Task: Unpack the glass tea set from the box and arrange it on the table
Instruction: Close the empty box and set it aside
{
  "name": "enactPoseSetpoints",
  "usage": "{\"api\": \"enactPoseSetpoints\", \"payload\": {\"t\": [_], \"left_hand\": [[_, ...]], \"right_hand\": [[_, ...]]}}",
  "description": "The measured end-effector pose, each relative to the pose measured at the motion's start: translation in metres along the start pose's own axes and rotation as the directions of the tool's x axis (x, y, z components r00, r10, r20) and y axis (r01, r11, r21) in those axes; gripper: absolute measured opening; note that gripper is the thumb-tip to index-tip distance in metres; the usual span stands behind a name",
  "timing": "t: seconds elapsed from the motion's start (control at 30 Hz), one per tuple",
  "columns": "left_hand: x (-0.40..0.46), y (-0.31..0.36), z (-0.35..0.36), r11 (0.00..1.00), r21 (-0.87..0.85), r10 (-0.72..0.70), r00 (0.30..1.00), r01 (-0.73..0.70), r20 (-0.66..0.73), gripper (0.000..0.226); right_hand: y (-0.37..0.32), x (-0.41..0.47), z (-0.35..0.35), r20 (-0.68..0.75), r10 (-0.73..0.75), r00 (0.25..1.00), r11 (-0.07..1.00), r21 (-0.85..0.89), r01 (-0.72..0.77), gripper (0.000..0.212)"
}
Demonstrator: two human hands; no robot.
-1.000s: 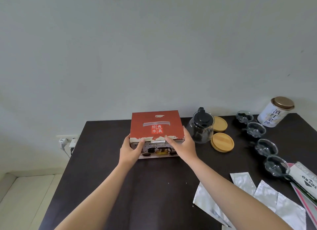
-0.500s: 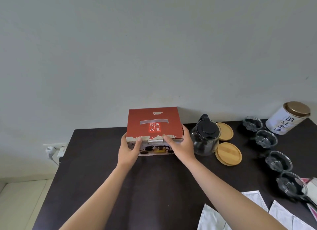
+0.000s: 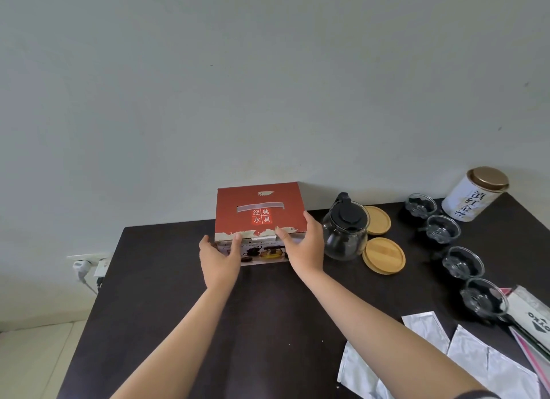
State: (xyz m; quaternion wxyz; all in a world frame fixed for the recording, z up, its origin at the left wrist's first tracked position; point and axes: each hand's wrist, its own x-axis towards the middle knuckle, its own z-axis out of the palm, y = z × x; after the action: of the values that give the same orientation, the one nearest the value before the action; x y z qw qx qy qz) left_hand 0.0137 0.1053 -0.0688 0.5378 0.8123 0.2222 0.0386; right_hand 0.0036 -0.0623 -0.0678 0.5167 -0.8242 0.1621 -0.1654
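The red tea-set box sits at the far middle of the dark table, its back edge close to the wall, lid down, with its printed front face turned toward the person. Its long axis runs left to right, parallel to the table's far edge, and the lid's torn near edge lies along the top of that front face.

The left hand clasps the box's near left corner, thumb up on the lid edge; the right hand wraps the near right corner, thumb on the lid edge and fingers along the side. Both are holding the box, neither spread wide.

Much of the job looks done: a glass teapot with a black lid stands just right of the box, two bamboo coasters lie beside it, and four glass cups run in a line toward the near right. What is left, I judge, is setting the closed box aside (whether anything remains inside cannot be seen).

Further out are a white tea canister and foil sachets.
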Motion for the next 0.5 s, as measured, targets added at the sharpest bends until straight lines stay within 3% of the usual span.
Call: {"api": "enactPoseSetpoints", "payload": {"t": [0.23, 0.5], "left_hand": [[-0.016, -0.004, 0.001, 1.000, 0.006, 0.018, 1.000, -0.018, 0.014, 0.090], [-0.083, -0.030, 0.017, 0.966, 0.252, 0.027, 0.994, -0.053, 0.106, 0.095]], "right_hand": [[0.004, -0.009, -0.009, 0.067, -0.050, 0.997, 0.989, -0.134, 0.059, 0.076], [0.043, -0.044, -0.065, 0.084, -0.160, 0.983, 0.941, -0.288, 0.178, 0.060]]}}
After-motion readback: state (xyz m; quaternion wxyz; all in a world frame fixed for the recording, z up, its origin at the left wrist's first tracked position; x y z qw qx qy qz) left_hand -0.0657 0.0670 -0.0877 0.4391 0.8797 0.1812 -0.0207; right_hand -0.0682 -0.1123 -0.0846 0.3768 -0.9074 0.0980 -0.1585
